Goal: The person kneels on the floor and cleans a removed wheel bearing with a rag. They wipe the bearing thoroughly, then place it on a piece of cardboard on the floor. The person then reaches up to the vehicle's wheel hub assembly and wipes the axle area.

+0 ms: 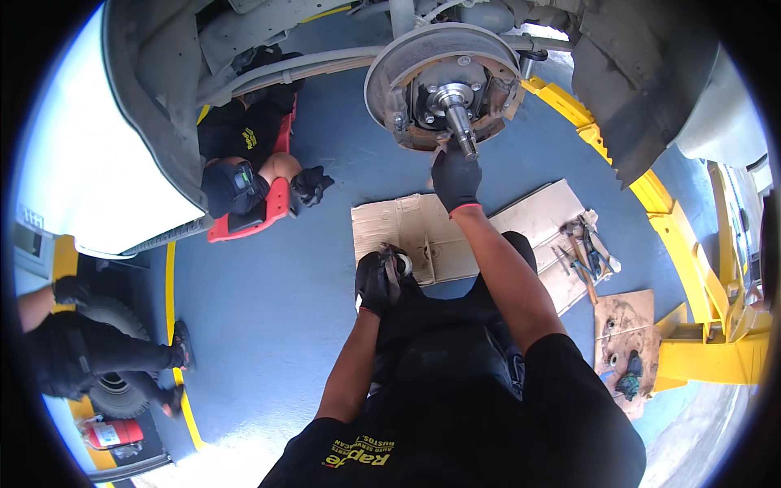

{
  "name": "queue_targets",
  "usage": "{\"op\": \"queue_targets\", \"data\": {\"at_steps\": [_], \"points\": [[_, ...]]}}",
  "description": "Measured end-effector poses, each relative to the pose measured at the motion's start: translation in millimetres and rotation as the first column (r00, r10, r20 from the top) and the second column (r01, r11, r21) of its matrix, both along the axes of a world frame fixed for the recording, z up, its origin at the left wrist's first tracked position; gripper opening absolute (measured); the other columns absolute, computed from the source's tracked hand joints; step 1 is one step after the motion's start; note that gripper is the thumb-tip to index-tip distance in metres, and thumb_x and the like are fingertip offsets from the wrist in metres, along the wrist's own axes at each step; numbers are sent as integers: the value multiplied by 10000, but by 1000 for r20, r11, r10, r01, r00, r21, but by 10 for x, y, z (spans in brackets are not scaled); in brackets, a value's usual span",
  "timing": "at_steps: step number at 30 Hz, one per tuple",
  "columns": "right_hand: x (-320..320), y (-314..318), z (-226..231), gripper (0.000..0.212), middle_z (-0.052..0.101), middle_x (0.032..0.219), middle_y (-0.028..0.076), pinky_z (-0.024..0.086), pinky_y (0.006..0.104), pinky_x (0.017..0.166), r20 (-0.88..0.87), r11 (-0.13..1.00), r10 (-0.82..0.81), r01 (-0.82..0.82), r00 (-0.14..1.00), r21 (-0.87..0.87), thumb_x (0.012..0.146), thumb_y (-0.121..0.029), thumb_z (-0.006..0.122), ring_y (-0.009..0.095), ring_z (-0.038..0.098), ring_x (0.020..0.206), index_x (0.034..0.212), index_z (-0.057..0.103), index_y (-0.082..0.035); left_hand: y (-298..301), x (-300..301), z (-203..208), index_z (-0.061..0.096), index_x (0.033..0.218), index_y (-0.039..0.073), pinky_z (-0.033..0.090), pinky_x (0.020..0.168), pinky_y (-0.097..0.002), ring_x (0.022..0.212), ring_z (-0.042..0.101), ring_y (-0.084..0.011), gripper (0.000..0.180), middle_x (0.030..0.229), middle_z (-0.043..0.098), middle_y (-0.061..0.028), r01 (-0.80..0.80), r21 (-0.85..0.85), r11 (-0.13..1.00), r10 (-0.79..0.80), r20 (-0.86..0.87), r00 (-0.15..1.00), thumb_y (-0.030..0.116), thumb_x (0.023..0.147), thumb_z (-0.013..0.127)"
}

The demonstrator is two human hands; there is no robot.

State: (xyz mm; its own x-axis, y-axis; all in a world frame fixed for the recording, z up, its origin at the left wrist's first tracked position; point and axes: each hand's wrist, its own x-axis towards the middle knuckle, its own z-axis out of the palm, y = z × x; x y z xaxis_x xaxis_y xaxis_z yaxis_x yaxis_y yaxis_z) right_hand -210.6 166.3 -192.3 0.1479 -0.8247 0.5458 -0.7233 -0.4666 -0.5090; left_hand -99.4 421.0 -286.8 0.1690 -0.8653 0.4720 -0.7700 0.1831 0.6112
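My left hand (373, 283), in a black glove, is closed around a small pale ring-shaped piece (403, 263) above the cardboard; part of it is covered by the fingers. Further up, my right hand (457, 176), also gloved, reaches to the underside of a wheel hub assembly. Its fingers are partly hidden behind the metal spindle (460, 130), which points toward me. Behind the spindle is a round, dusty brake backing plate (390, 81) with brake shoes on it. Whether the right fingers hold anything does not show.
Flattened cardboard (382, 220) lies on the blue floor, with a hammer and pliers (587, 248) on its right part. A second cardboard piece (622, 305) bears small parts. Yellow lift arms (651, 195) curve along the right. A co-worker lies on a red creeper (278, 198); another person (98, 346) stands left.
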Motion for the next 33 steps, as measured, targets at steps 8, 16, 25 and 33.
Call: {"op": "queue_targets", "data": {"at_steps": [8,16,25,33], "points": [[692,71,361,452,697,1219,254,552,538,914,485,951,28,125,874,-282,1011,-232,652,451,720,1014,1394,633,9,-117,95,-310,677,973,14,502,699,-459,758,671,-362,354,798,661,-183,-2,256,967,99,-367,925,191,1116,405],[10,-485,-323,504,730,1117,166,621,443,704,543,949,288,-313,789,-49,959,-220,690,350,765,875,1431,614,-58,-194,173,-749,655,1094,12,508,767,-424,883,672,-322,305,938,675,-162,-5,301,954,108,-326,939,206,1126,422],[662,-15,315,591,740,1057,199,606,490,684,341,975,105,-29,934,-222,954,-228,701,384,756,814,1497,570,-33,-77,263,-537,659,1211,-24,529,777,-466,845,664,-321,309,880,677,-146,-40,344,938,223,-510,831,150,1116,421],[124,-317,-144,475,742,1002,191,606,502,738,245,969,129,-70,961,-236,971,-233,688,395,740,818,1412,645,-61,-98,264,-498,599,1369,-61,534,784,-416,851,680,-275,347,936,692,-134,-67,51,996,57,168,984,120,1117,443]]}}
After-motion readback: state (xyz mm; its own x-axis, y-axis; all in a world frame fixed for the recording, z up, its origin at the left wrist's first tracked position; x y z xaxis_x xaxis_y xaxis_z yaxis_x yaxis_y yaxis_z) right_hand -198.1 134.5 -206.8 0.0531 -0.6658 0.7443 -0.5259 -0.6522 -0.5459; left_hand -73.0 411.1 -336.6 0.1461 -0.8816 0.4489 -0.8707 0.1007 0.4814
